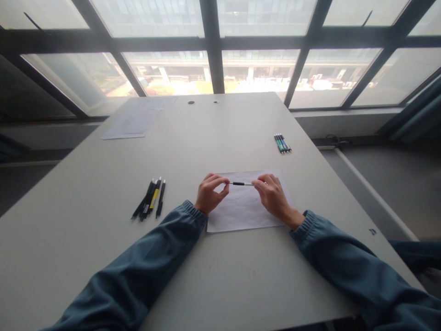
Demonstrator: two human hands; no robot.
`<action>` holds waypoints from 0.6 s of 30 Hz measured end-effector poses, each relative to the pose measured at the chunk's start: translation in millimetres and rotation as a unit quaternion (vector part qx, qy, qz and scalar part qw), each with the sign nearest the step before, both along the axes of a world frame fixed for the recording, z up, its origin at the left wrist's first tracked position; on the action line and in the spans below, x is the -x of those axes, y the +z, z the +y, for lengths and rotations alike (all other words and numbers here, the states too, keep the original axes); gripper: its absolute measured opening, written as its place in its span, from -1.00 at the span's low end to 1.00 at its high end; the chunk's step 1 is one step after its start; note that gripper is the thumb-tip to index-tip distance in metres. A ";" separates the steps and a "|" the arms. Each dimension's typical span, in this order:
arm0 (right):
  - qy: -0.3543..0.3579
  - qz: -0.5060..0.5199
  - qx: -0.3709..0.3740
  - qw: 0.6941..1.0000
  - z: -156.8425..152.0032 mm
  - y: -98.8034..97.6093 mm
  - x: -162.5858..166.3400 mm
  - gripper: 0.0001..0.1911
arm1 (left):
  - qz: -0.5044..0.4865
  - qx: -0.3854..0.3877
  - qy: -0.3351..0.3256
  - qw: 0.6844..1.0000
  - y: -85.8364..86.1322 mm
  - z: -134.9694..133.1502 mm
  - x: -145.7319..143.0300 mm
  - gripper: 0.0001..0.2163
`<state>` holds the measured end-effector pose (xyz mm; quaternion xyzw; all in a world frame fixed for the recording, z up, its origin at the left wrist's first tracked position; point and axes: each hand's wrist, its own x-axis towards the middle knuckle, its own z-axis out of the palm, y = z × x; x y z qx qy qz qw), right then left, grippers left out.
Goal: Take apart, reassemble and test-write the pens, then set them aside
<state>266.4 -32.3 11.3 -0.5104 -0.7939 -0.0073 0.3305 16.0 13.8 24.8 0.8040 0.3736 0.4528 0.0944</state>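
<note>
A pen (238,183) with a black grip and a pale barrel is held level between my two hands. My left hand (211,192) pinches its tip end between thumb and forefinger. At the other end, the fingers of my right hand (271,194) close round the pale barrel, hiding part of it. Beneath both hands lies a sheet of white paper (237,218), with faint marks too blurred to read. Left of my left hand, several pens (147,200) lie in a loose bunch, mostly black, one with a yellow barrel.
Several green and blue pens (282,143) lie side by side near the right edge of the white table (213,138). Sheets of paper (132,120) rest at the far left. Round holes (191,102) mark the far end, before the windows. A small dark mark (372,232) shows at right.
</note>
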 end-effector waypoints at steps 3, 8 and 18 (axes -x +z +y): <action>0.000 -0.001 0.000 1.000 -0.2 -0.3 -0.4 -0.75 | -0.007 0.005 -0.013 1.000 0.1 0.4 -0.1 -0.91; -0.003 0.003 -0.010 1.000 -0.9 1.0 0.5 -0.77 | -0.027 0.012 -0.043 0.999 -0.9 0.1 -1.0 -0.92; 0.003 0.012 0.000 1.000 -0.8 1.2 0.8 -0.79 | -0.038 0.046 -0.044 0.997 -3.9 1.4 0.3 -0.93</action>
